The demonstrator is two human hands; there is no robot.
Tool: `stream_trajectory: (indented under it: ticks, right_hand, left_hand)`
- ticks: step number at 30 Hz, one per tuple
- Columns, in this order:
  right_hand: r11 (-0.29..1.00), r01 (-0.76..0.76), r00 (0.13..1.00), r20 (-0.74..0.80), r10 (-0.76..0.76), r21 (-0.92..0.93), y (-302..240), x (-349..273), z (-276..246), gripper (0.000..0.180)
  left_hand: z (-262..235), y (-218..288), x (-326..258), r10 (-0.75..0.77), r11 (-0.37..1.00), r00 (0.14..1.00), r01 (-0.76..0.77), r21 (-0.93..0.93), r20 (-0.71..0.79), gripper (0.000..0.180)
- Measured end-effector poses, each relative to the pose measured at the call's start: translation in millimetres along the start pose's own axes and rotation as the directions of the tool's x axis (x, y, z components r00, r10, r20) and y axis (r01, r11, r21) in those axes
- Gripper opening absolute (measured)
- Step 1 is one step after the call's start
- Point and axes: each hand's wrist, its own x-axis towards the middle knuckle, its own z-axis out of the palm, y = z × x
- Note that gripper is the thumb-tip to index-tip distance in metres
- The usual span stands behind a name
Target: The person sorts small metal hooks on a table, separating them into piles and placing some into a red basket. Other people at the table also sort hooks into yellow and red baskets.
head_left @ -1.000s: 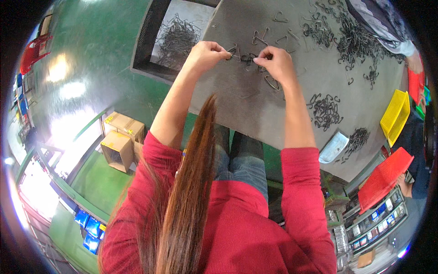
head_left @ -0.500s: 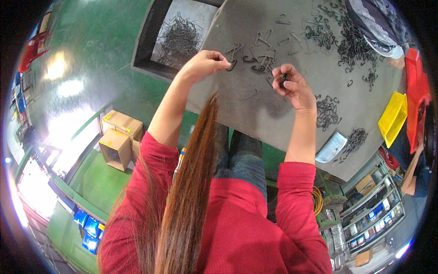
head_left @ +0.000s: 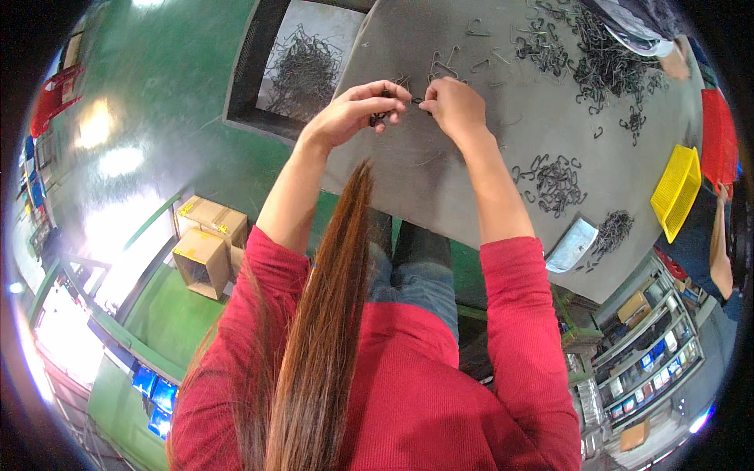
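Observation:
Over the near part of a grey table (head_left: pixel 440 180), my left hand (head_left: pixel 353 112) and my right hand (head_left: pixel 453 104) meet fingertip to fingertip. Between them they pinch small dark bent-wire clips (head_left: pixel 393 106). My left fingers curl round a few of these clips; my right thumb and forefinger hold one end. A few loose wire clips (head_left: pixel 441 63) lie on the table just beyond my hands. Red sleeves cover my upper arms, and long hair hangs down the middle of the view.
A box of tangled wire clips (head_left: pixel 302 67) sits left of the table. Heaps of clips (head_left: pixel 597 55) and a smaller pile (head_left: pixel 558 180) lie to the right. A yellow basket (head_left: pixel 677 192), red bin (head_left: pixel 719 133), white scoop (head_left: pixel 572 245), cardboard boxes (head_left: pixel 206 243). Another person's arm (head_left: pixel 719 235) at right.
My hands were apart half a second ago, the right one lower on the table. Now they have come together near the table's left side, both gripping wire clips.

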Motion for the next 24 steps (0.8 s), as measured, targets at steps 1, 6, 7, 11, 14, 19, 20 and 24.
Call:
stream_trajectory:
  ticks: [1, 6, 7, 11, 14, 19, 20, 24]
  right_hand:
    - [0.97, -0.07, 0.997, 0.026, 0.066, 0.233, 6.1, -3.7, -3.9, 0.021]
    - [0.329, -0.402, 0.895, 0.29, 0.34, 0.854, 53.6, -60.6, -49.3, 0.02]
    - [0.274, -0.411, 0.868, 0.281, 0.41, 0.869, 65.4, -78.1, -55.2, 0.019]
    - [0.268, -0.435, 0.763, 0.195, 0.616, 0.859, 118.8, -143.3, -73.1, 0.02]
    - [0.291, -0.455, 0.703, 0.139, 0.698, 0.842, 142.7, -175.9, -81.6, 0.021]
    - [0.425, -0.488, 0.688, 0.036, 0.725, 0.763, 182.0, -203.0, -74.8, 0.017]
    - [0.447, -0.493, 0.677, 0.007, 0.736, 0.746, 183.8, -203.0, -73.2, 0.016]
    - [0.632, -0.446, 0.706, -0.185, 0.684, 0.634, 219.2, -213.6, -47.1, 0.02]
  left_hand:
    - [7.5, -2.4, 8.6, -0.013, 0.971, 0.995, 0.036, 0.236, -0.097, 0.024]
    - [51.9, -38.5, 32.1, 0.42, 0.432, 0.898, -0.073, 0.899, -0.129, 0.022]
    - [55.4, -42.9, 35.2, 0.465, 0.374, 0.878, -0.083, 0.924, -0.109, 0.02]
    - [63.4, -55.8, 43.8, 0.555, 0.199, 0.831, -0.08, 0.977, -0.045, 0.016]
    - [63.1, -52.5, 37.5, 0.653, 0.18, 0.754, -0.064, 0.982, -0.07, 0.012]
    - [154.7, -34.1, 42.6, 0.716, 0.385, 0.689, -0.262, 0.885, -0.107, 0.008]
    - [183.1, -40.4, 48.9, 0.723, 0.394, 0.684, -0.297, 0.87, -0.094, 0.008]
    - [277.5, -76.9, 73.6, 0.47, 0.479, 0.881, -0.31, 0.821, 0.058, 0.021]
